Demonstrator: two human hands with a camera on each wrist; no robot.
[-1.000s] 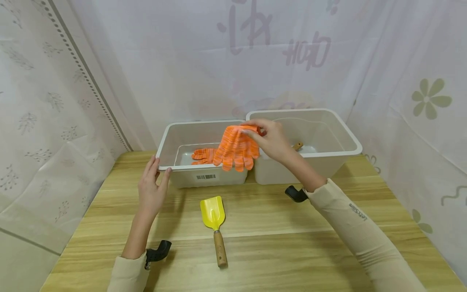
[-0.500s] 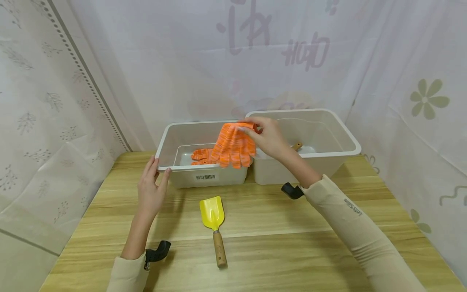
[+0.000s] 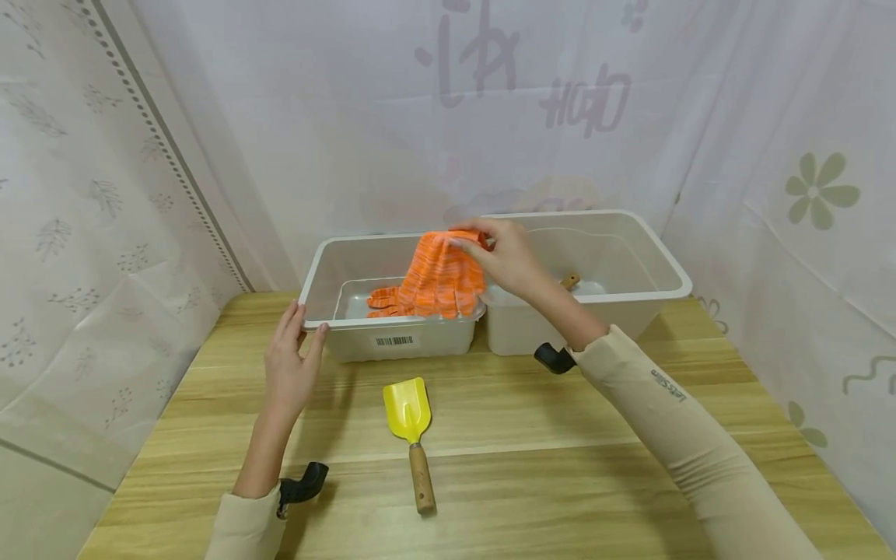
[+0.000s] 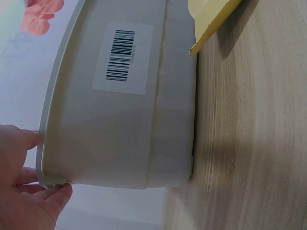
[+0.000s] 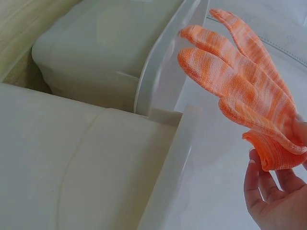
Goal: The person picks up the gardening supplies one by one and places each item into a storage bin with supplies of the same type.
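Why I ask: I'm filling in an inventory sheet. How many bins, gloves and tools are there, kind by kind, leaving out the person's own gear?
Bins: 2 (left bin, right bin)
Orange gloves: 2 (held glove, partly hidden glove in the left bin)
Yellow shovel: 1
Wooden handle in the right bin, rest hidden: 1
Total: 6

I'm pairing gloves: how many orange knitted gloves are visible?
2: one orange knitted glove in the right hand, another glove in the left pale plastic bin; more may be hidden.
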